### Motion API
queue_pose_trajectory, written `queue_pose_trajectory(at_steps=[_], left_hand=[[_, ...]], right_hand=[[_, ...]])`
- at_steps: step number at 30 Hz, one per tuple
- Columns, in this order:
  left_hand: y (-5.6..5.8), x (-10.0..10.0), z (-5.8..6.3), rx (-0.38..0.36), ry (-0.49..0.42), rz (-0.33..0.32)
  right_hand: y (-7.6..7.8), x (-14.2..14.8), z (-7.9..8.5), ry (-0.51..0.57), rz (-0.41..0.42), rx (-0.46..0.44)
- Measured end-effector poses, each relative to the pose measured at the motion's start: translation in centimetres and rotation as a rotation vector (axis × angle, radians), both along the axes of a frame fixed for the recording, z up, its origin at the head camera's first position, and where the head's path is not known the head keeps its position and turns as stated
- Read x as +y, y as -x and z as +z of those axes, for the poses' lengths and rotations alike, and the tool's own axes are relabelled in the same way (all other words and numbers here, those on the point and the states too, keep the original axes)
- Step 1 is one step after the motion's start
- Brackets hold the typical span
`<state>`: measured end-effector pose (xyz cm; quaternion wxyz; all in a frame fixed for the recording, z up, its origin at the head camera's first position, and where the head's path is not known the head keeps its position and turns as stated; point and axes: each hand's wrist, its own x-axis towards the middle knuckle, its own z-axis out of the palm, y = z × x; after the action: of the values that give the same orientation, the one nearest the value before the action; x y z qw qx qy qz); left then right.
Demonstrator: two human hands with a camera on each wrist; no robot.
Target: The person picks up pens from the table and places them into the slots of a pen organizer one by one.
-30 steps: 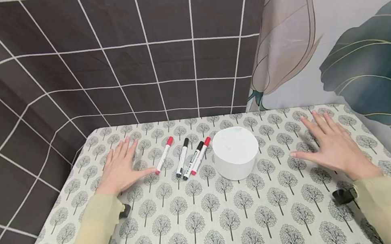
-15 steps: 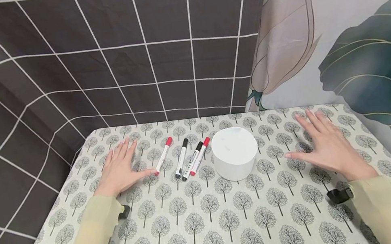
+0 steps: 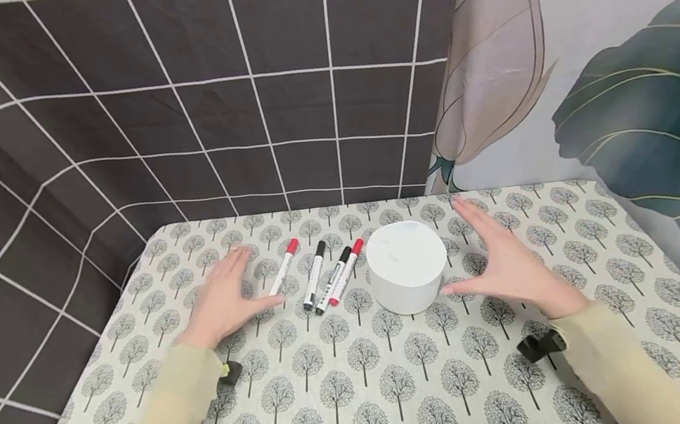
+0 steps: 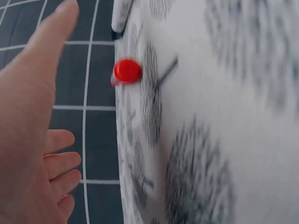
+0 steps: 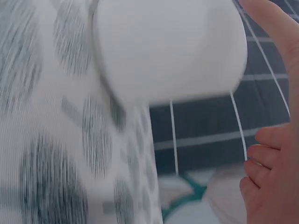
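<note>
A white round tub [image 3: 409,285] stands upright near the middle of the table; the right wrist view shows the tub's side [image 5: 168,51] close up. My right hand [image 3: 506,266] is just right of it, fingers spread and thumb tip close to its side; I cannot tell whether they touch. Left of the tub lie two red-capped and two black-capped markers. My left hand [image 3: 222,303] is beside the leftmost red marker [image 3: 283,268], its thumb near the lower end. In the left wrist view, that marker's red end [image 4: 127,71] is apart from the thumb. Neither hand holds anything.
A tree-patterned cloth [image 3: 368,392] covers the table. Behind it hangs a dark cloth with a white grid [image 3: 295,104], and a flower-print curtain [image 3: 619,100] hangs at the right. Among the markers, the right red marker [image 3: 347,272] lies against a black marker [image 3: 331,284].
My right hand has moved left from the table's right side to the tub. The left hand has shifted slightly right and turned inward. Tub and markers stay in place.
</note>
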<state>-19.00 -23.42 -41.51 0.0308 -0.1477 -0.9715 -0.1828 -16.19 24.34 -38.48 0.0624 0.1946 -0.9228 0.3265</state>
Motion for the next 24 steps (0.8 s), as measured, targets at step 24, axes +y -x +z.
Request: queue_pose_trajectory(at_steps=[24], left_hand=[[-1.9, 3.2, -0.8, -0.087, -0.256, 0.115]], right_hand=[[0.5, -3.8, -1.4, 0.169, -0.046, -0.096]])
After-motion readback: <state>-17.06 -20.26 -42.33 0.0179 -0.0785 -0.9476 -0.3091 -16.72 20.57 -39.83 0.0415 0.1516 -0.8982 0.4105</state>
